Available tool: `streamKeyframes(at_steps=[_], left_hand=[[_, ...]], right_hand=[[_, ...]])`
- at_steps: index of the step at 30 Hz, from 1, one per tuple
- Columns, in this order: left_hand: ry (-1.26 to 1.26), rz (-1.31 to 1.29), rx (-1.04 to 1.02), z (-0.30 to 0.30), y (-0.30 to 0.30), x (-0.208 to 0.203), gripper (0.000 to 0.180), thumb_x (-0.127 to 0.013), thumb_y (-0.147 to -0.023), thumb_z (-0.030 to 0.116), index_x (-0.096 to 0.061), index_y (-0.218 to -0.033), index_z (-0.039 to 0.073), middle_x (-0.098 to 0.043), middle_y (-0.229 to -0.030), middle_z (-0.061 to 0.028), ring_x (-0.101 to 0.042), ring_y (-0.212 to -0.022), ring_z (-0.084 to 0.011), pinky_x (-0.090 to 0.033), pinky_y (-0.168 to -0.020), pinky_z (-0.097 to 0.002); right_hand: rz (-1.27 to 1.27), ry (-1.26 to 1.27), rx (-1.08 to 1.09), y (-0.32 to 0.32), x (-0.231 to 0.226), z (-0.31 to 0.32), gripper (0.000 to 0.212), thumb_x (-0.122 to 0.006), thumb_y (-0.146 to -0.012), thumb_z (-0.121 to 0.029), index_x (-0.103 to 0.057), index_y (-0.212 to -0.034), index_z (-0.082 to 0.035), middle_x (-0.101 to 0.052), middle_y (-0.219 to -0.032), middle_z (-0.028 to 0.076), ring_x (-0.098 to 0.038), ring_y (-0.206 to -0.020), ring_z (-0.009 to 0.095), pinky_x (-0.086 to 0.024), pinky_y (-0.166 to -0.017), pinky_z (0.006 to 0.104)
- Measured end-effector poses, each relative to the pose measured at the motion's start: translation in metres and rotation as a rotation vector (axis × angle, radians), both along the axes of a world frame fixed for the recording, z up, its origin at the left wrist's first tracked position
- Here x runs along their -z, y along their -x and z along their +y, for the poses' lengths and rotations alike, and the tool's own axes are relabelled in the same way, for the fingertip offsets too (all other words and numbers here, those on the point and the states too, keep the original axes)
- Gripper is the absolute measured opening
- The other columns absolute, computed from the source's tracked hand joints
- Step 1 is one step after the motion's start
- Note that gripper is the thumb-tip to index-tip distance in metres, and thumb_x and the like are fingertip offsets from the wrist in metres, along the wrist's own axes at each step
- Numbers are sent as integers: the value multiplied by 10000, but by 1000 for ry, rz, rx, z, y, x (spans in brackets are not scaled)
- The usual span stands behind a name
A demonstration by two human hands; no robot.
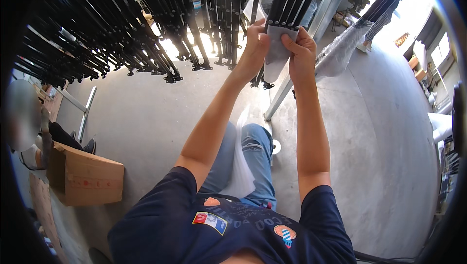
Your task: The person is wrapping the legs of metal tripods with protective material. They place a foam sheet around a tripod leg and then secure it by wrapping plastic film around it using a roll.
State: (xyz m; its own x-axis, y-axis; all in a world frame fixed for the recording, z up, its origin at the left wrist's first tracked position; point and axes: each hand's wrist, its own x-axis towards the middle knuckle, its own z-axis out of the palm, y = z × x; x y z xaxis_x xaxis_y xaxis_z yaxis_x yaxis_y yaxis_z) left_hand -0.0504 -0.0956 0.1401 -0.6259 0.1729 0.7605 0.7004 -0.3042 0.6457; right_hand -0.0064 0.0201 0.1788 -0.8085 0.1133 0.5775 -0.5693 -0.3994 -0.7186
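In front of me, my right hand [302,51] pinches the right edge of a translucent white foam sleeve [277,55], thumb on its face and fingers behind. My left hand [254,47] is closed at the sleeve's left edge; some of its fingertips are hidden. The sleeve's upper end lies against the lower ends of a group of black metal bars [288,8], while its lower part hangs down between my wrists. More white foam sleeves [238,174] rest across my lap.
Many black bars [165,35] with small end brackets hang at the left. A grey metal post [287,89] stands beside my right hand, with plastic-wrapped bars [340,47] beyond it. A cardboard box [92,174] sits lower left, near a seated person. Another person stands far right.
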Motion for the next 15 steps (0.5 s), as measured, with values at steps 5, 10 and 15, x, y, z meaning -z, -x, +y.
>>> streamKeyframes(at_steps=[5, 10, 15], left_hand=[[108, 39, -239, -3, 8, -1, 520, -402, -903, 263, -173, -1309, 32, -118, -1374, -274, -138, -1288, -364, -141, -1030, -418], [252, 216, -347, -10, 13, -30, 671, -556, -820, 202, -155, -1356, 157, -87, -1406, -190, 3, -1316, -323, -98, -1041, -447], [545, 532, -583, -22, 12, -62, 378, -679, -709, 195, -568, -1068, 234, -95, -1413, -154, 16, -1310, -358, -137, -1035, -491]], right_hand=[[-9, 22, -1, -3, 0, 11, 248, -581, -726, 41, -564, -974, 28, -624, -856, 70, -581, -736, 105, -443, -677, 204], [-29, 43, 4, -1, 2, 20, 245, -576, -738, 46, -558, -982, 41, -621, -871, 83, -582, -741, 114, -453, -677, 206], [15, 53, -47, -3, -2, 24, 283, -571, -743, 50, -544, -1024, 21, -616, -880, 75, -580, -748, 115, -453, -681, 205]])
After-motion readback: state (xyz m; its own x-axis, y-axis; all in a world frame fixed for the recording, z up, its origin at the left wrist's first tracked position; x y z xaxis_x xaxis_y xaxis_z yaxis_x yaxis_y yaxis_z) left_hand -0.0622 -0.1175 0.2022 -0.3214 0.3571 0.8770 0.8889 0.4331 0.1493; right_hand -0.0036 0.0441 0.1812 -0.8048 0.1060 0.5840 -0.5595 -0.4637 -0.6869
